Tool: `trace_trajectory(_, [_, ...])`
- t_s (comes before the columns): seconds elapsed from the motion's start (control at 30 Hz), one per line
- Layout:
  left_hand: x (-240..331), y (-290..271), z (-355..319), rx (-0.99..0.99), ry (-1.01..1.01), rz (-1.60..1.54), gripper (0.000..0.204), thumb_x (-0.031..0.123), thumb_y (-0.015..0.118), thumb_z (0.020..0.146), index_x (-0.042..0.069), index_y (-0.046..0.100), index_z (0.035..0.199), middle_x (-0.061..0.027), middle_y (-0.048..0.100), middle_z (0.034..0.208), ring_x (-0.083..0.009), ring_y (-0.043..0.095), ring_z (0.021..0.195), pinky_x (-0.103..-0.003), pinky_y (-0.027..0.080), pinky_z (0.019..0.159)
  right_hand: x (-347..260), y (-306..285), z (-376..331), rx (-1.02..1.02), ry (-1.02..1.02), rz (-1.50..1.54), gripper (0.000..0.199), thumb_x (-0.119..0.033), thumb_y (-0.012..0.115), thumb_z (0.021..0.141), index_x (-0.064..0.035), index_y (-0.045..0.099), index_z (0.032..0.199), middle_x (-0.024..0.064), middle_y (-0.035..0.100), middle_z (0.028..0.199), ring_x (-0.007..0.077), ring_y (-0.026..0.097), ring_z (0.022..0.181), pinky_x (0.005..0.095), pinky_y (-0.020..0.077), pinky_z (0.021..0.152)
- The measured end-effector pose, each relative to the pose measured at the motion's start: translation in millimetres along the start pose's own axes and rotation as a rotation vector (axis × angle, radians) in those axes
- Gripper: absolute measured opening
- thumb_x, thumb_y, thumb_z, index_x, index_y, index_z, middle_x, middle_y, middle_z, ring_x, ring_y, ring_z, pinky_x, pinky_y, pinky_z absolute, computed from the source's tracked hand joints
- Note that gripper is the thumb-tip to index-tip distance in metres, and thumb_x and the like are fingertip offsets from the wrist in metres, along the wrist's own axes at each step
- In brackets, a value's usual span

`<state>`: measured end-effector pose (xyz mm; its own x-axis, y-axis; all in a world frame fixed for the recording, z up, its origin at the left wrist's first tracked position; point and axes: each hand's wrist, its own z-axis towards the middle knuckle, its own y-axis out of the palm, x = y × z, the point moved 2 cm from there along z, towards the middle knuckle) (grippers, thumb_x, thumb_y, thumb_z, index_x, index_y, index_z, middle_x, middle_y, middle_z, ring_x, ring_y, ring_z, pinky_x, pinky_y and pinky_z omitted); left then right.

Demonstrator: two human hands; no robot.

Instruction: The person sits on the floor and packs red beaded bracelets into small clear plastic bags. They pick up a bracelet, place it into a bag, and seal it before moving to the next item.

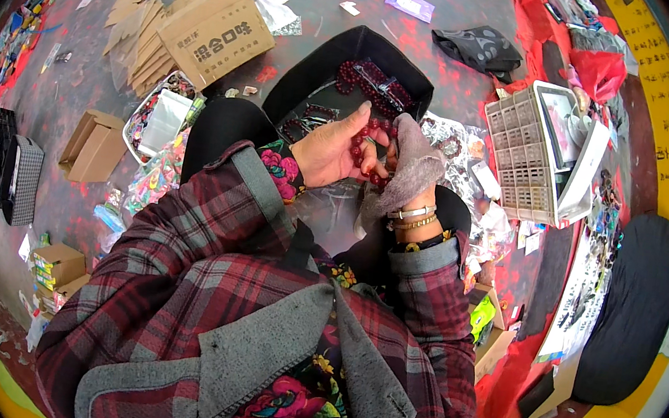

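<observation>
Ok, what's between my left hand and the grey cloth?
In the head view, a strand of dark red beads lies between your left hand and the grey cloth, with some fingertips among the beads.

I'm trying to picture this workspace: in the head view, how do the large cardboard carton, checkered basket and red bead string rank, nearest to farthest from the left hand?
1. Red bead string: touching the left hand, on its right side.
2. Large cardboard carton: ahead and to the left.
3. Checkered basket: farthest, near the view's left edge.
</observation>
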<state>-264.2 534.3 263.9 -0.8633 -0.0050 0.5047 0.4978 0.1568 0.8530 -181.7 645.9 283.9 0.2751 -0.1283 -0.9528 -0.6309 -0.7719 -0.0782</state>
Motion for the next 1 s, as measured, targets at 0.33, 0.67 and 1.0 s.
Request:
trace_trajectory(0.33, [14,4,0,0.32,0.493,0.221,0.038,0.029,0.033,0.096,0.0,0.054,0.106,-0.0132,0.057,0.106,-0.0225,0.052,0.104,-0.035,0.039,0.091,-14,-6,16,0.004,-0.357,-0.446,0.039,-0.006,0.064,0.062,-0.0027,0.044,0.095,0.0061,0.046,0.074,0.0202,0.049,0.065,0.0353,0.0425,0.056])
trace_trajectory(0.67, [-24,23,4,0.356,0.537,0.931,0.043,0.026,0.036,0.095,-0.004,0.039,0.126,-0.0184,0.049,0.121,-0.0265,0.047,0.112,-0.031,0.034,0.095,42,24,22,0.159,-0.692,-0.401,0.045,-0.022,0.042,0.09,-0.0007,0.03,0.127,0.015,0.044,0.118,0.0258,0.046,0.107,0.0322,0.039,0.089])
trace_trajectory(1.0, [7,52,-12,0.303,1.028,1.431,0.02,0.008,0.047,0.078,-0.006,0.058,0.086,-0.0185,0.048,0.112,-0.0308,0.045,0.106,-0.038,0.033,0.094,-6,2,32,0.191,0.171,1.004,0.049,-0.052,0.04,0.086,-0.0085,0.044,0.109,0.008,0.054,0.087,0.0201,0.053,0.067,0.0333,0.0461,0.059])
